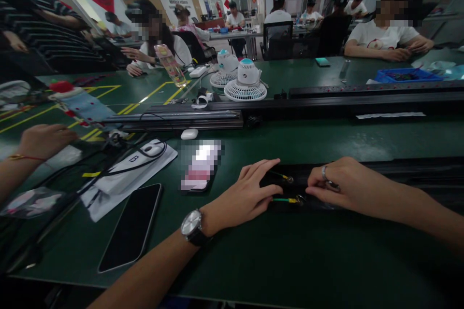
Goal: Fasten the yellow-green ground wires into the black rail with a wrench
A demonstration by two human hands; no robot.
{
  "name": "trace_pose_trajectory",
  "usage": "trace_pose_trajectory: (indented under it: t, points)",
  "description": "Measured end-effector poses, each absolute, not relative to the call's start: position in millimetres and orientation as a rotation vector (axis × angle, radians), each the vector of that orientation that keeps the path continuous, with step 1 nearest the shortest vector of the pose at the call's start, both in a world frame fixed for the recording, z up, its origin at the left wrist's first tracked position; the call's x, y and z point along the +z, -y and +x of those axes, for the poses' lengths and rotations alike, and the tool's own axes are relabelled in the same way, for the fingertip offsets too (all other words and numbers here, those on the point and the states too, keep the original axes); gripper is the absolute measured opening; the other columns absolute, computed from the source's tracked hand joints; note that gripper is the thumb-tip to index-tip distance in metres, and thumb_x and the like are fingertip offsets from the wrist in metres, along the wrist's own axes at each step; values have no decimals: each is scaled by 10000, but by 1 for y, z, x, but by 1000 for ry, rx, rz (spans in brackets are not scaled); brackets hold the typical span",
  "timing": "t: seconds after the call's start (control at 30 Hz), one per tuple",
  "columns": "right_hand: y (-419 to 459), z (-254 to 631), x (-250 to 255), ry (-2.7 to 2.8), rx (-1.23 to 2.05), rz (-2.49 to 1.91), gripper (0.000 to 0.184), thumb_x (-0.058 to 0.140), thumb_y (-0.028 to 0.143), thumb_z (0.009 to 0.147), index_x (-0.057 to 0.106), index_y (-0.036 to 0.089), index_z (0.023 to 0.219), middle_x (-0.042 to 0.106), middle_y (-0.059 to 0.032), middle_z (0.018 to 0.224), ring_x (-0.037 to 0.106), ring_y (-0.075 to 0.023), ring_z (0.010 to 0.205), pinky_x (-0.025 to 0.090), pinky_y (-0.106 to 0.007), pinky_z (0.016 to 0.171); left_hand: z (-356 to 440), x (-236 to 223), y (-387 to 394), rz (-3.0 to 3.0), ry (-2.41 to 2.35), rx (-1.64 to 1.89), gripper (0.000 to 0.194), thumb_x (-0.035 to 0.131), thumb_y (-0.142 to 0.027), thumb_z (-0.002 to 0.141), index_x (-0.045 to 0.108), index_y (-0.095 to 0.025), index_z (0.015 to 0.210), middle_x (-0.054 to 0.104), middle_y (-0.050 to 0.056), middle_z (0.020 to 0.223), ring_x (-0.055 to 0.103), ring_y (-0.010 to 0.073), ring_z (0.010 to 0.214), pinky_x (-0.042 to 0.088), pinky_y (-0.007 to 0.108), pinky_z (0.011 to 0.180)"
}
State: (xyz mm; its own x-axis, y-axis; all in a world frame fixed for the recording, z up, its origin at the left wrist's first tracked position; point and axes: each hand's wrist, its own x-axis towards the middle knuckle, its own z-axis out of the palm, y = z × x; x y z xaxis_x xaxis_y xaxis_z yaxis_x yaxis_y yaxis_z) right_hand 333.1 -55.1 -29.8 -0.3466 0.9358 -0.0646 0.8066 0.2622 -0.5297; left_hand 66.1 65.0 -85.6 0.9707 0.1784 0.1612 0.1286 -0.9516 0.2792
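A long black bar (pixel 416 170) lies across the green table in front of me. At its left end are two short wires with metal ring ends: an upper wire (pixel 281 175) and a lower green wire (pixel 284 200) with a yellow sleeve. My left hand (pixel 242 198), wearing a watch, rests over that end with its fingers spread, the lower fingertips beside the green wire. Just right of the ring ends is my right hand (pixel 344 186), its fingers pinched together low over the bar. What sits in that pinch is hidden; a small dark shiny bit shows between the fingers.
Left of my hands lie a pixelated phone (pixel 201 166), a dark phone (pixel 132 229), a white earbud case (pixel 189 133) and cables over a white pouch (pixel 101 198). Long black rails (pixel 326 104) and two white fans (pixel 245 79) stand beyond. Another person's hand (pixel 47 142) is at left.
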Motion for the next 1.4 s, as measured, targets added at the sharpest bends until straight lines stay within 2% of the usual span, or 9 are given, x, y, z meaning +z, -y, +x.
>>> trace_pose_trajectory:
  t: [0.47,0.67,0.9,1.13,1.4]
  points:
    - [57,334,-31,2275,670,-1606,205,572,305,1025,738,210,951,676,18,716,599,-127,592,378,-251,563,67,-86,-65,2847,-233,238,356,561,-105,972,612,-258,1289,193,127,1698,222,352,1566,327,594,1204]
    - [56,335,-28,2303,706,-1612,202,565,286,1025,740,199,976,728,-12,804,656,-151,666,420,-261,616,68,-85,-64,2826,-227,289,365,587,-84,945,630,-252,1266,224,119,1689,256,361,1550,331,589,1213]
    - [56,340,-32,2333,728,-1576,190,593,326,1023,736,221,953,722,-3,805,655,-155,668,426,-260,611,68,-85,-63,2816,-218,324,357,592,-80,938,642,-257,1245,245,104,1687,277,359,1542,336,599,1213]
    - [58,343,-29,2401,787,-1487,184,591,343,1040,726,227,995,748,-6,944,695,-172,801,469,-284,725,68,-87,-65,2807,-209,328,368,600,-72,923,639,-254,1241,251,110,1684,275,363,1542,348,601,1203]
    - [59,344,-28,2392,704,-1536,200,563,315,1047,731,210,1019,766,-30,971,719,-195,838,488,-317,749,69,-88,-65,2816,-213,310,363,607,-79,921,633,-252,1239,234,118,1689,267,370,1543,341,601,1205]
